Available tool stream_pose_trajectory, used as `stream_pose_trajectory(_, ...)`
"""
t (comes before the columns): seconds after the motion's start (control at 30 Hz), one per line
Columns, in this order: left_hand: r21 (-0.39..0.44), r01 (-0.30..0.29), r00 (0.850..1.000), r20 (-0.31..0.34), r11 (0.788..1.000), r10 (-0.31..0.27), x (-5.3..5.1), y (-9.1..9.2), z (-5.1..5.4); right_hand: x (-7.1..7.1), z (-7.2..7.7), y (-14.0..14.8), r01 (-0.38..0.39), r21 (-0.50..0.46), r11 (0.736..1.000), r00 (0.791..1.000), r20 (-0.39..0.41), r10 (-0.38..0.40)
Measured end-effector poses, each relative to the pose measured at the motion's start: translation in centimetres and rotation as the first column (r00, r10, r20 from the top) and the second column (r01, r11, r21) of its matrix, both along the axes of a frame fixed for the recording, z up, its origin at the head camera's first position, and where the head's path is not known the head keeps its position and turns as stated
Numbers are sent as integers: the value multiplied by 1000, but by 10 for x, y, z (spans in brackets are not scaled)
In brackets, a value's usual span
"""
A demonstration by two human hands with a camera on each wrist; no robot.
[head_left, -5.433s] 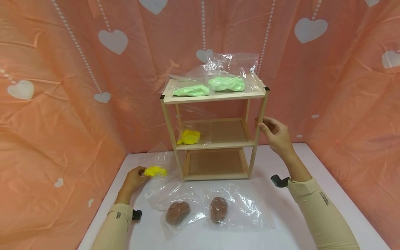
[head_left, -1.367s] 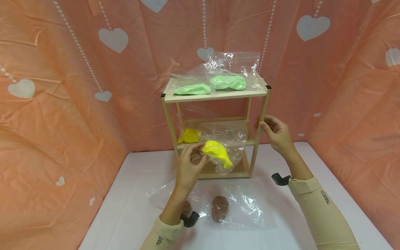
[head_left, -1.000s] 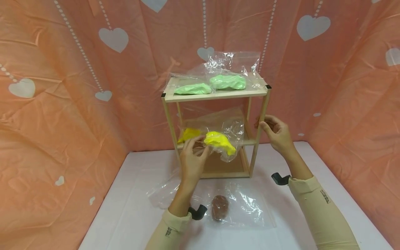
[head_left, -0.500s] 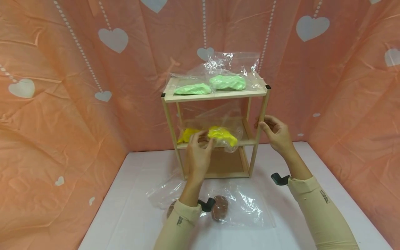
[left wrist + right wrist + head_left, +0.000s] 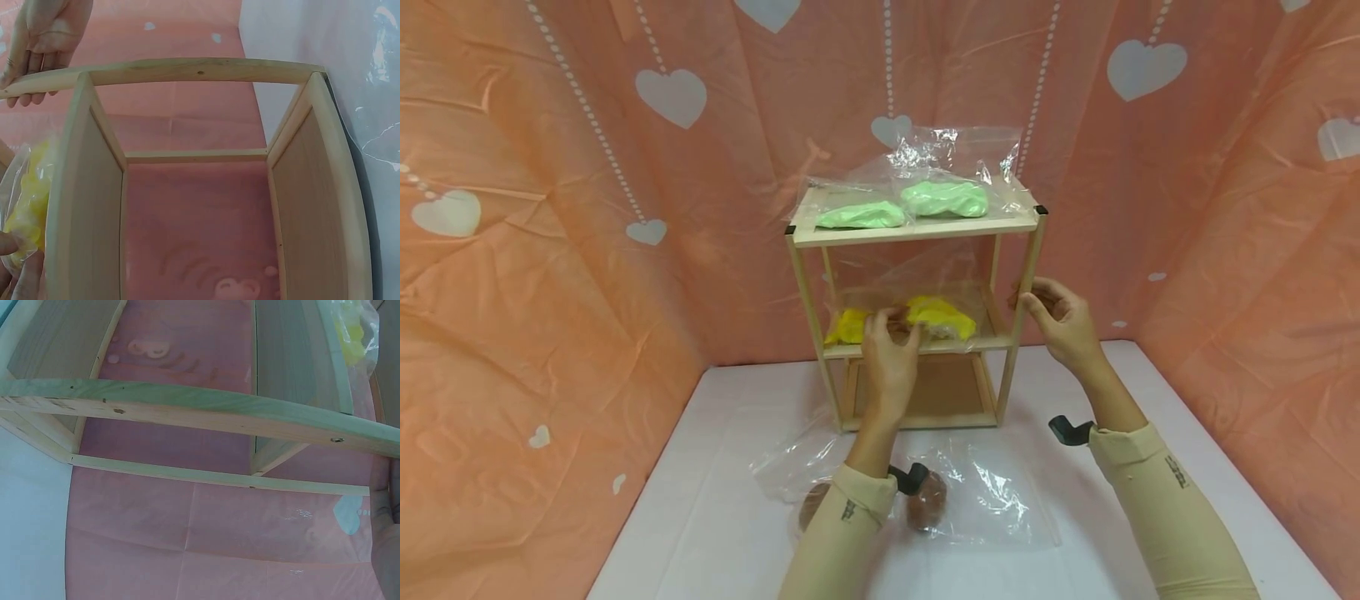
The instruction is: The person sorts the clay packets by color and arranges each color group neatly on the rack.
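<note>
My left hand (image 5: 890,362) pinches the edge of a clear plastic bag holding a yellow lump (image 5: 942,318), at the right half of the middle shelf. In the left wrist view its fingertips (image 5: 28,278) touch the bagged yellow lump (image 5: 32,190). Whether the bag rests fully on the shelf is hard to tell. A second bagged yellow lump (image 5: 848,327) lies on the same shelf to the left, partly behind the fingers. My right hand (image 5: 1070,325) holds the right front post of the small wooden rack (image 5: 917,237), thumb in front and fingers behind.
Two bagged pale green lumps (image 5: 946,199) lie on the top shelf. On the white table (image 5: 715,467), in front of the rack, lie two bagged brown lumps (image 5: 927,502), partly covered by the left forearm. The bottom shelf (image 5: 951,387) shows bare board. Pink curtains (image 5: 737,167) enclose the table.
My left hand has carried the yellow lump's bag from the table left of the rack, rightward and up onto the middle shelf, lowering it flatter. The right hand stays on the post.
</note>
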State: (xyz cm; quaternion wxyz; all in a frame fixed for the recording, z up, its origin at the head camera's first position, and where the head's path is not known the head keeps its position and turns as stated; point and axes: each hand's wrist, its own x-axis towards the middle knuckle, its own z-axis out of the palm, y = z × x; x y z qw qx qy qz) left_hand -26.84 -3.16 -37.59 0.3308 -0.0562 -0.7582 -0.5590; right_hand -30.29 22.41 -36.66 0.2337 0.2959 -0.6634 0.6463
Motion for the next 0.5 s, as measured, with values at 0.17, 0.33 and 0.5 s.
stream_pose_trajectory(0.17, -22, -30, 999, 14, 999, 31, -5, 2, -2, 1, 0, 0, 1, -3, 1000, 1000, 0, -1)
stream_pose_trajectory(0.33, -64, -7, 999, 34, 998, 9, -6, 4, -1, 1, 1, 0, 10, 2, 1000, 1000, 2, -10)
stream_pose_trajectory(0.5, -124, 9, 999, 43, 992, -4, -6, 5, -2, 1, 0, -1, 8, -1, 1000, 1000, 2, -8)
